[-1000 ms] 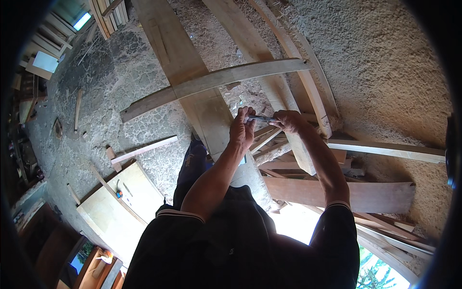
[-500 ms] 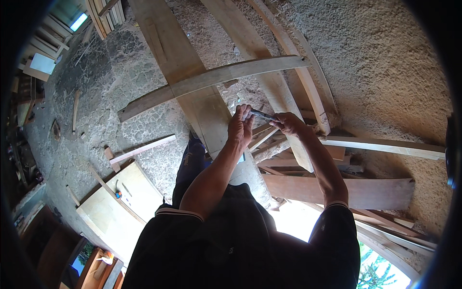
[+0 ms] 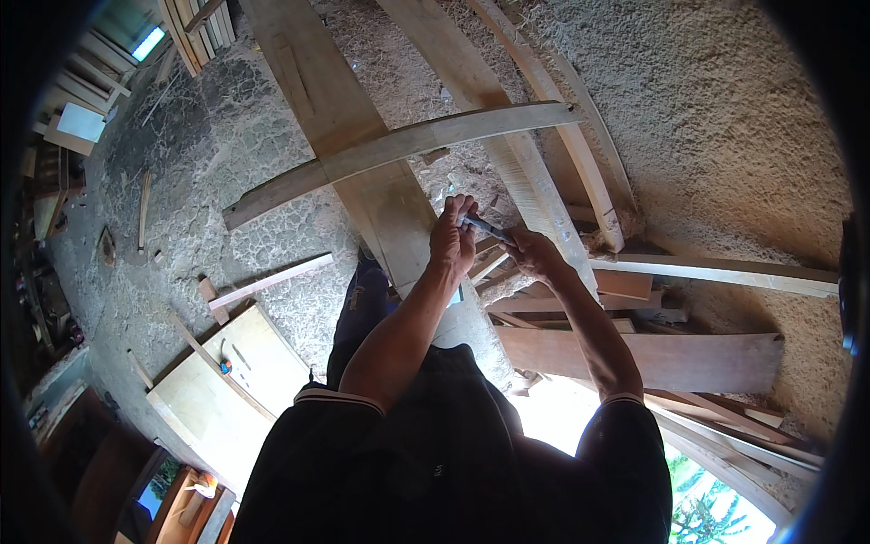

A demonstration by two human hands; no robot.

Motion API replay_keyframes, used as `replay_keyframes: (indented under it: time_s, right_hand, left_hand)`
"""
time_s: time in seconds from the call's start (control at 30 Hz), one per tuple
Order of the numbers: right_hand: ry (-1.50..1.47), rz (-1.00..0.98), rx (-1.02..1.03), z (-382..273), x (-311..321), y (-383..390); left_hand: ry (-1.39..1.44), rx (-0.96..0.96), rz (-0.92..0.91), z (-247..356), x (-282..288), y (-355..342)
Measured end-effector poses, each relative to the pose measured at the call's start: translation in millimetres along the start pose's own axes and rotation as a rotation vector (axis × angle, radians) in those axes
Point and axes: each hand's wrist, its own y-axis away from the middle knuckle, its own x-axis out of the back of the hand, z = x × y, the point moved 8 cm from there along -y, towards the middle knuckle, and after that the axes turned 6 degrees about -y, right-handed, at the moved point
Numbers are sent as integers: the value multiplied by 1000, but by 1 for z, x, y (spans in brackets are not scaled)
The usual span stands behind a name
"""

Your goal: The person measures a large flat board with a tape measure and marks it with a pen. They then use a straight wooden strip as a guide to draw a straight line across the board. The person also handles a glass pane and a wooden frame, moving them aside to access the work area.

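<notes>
A slim, dark grey, rod-shaped tool (image 3: 490,229) spans the gap between my hands; its exact kind is too small to make out. My left hand (image 3: 452,239) is closed around its left end, fingers curled upward. At the other end, my right hand (image 3: 538,254) pinches it, slightly lower and to the right. Under my left hand runs a long wide plank (image 3: 340,109), leading away from me. A narrower wooden strip (image 3: 408,143) lies crosswise over that plank and over a second board (image 3: 467,77) to its right.
A rough plastered wall (image 3: 725,127) rises on the right, with leaning boards (image 3: 652,358) and offcuts below it. At lower left, a pale panel (image 3: 227,381) carries a small orange-and-blue object (image 3: 225,367). Wood strips (image 3: 272,279) lie on the cracked floor (image 3: 217,127).
My right hand has moved slightly down and toward my body, tilting the tool more steeply. My left hand has stayed almost in place.
</notes>
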Motion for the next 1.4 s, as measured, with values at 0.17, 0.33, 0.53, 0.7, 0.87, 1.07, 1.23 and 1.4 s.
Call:
replay_keyframes:
  time_s: [0.17, 0.33, 0.53, 0.7, 0.87, 1.07, 1.23, 1.4]
  right_hand:
    - [-54, 1, 14, -3, 0, -1]
    - [-60, 3, 17, -5, -1, -2]
    - [-92, -6, 7, 6, -7, -5]
    - [-65, -34, 10, 4, -5, -5]
    - [-46, 15, 72, 3, -2, -5]
    - [-37, -1, 48, 7, -3, -7]
    - [-15, -12, 34, 7, -4, -5]
    - [-45, -62, 35, 14, -2, -4]
  left_hand:
    - [3, -4, 3, 0, 0, 0]
    - [24, 5, -1, 0, 1, -2]
    - [34, 0, 1, 1, 0, -2]
    - [28, 16, -10, 0, 0, 0]
    - [33, 22, -2, 1, -2, 1]
    - [27, 21, 5, 3, -4, 3]
    - [13, 17, 24, 2, -1, 3]
    - [-6, 39, -16, 0, -1, 0]
